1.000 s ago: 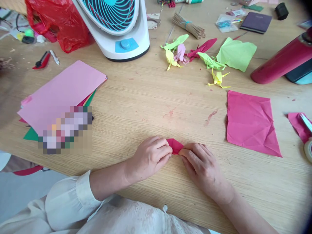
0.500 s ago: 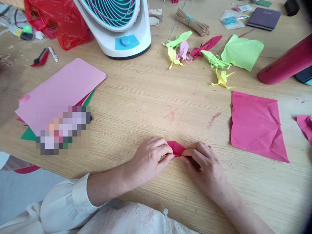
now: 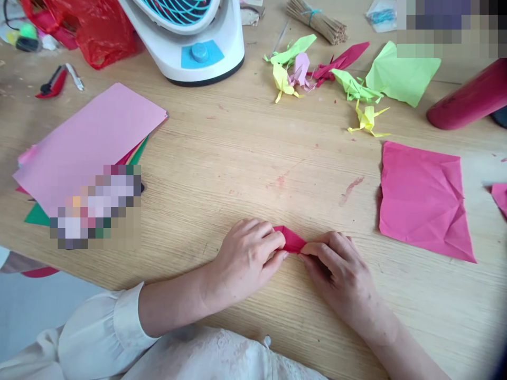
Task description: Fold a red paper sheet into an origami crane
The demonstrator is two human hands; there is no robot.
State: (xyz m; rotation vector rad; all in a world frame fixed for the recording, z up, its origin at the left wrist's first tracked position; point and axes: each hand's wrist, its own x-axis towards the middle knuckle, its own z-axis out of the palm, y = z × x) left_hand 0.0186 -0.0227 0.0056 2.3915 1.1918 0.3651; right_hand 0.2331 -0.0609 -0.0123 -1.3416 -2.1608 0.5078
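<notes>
A small folded piece of dark pink paper [image 3: 292,240] is held just above or on the wooden table [image 3: 237,174], near its front edge. My left hand [image 3: 253,258] pinches its left end between thumb and fingers. At the right end, the thumb and fingertips of my right hand [image 3: 340,274] are closed on the same piece. The parts of the paper under my fingertips are hidden. To the right lies a creased pink square sheet [image 3: 422,200], touched by neither hand.
A stack of coloured paper [image 3: 91,137] lies at left, a red cutter [image 3: 53,83] behind it. A white fan [image 3: 206,58] stands at the back. Folded paper figures [image 3: 366,119], a green sheet [image 3: 402,74], a stick bundle [image 3: 317,20] and a red cylinder [image 3: 467,97] are at back right.
Both hands have shifted very slightly right in view with the folded paper still pinched. The view has moved a little, so the objects at the back sit higher in the picture.
</notes>
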